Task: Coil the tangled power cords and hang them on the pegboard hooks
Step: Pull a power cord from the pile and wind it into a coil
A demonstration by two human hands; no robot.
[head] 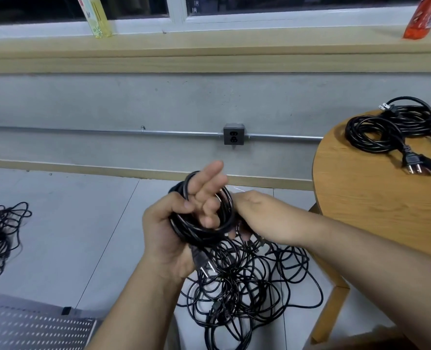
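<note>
Grey concrete wall (108, 102) with an outlet (233, 135) backs the tiled floor (83, 223). At centre the left hand (166, 238) carries a black coil (199, 234) looped round its straight, spread fingers (209, 180), thumb (181, 204) pressed over the strands. The right hand (257, 213), fingers curled under, grips the coil's right edge. Tangled cords (247, 286) lie on the floor below; the pegboard (32, 327) is near left. Two wound cords (386, 127) rest on the round table (361, 198) at right.

Coil (209, 231) hides fingers of the right hand (257, 215); pegboard (32, 329) cropped below.
</note>
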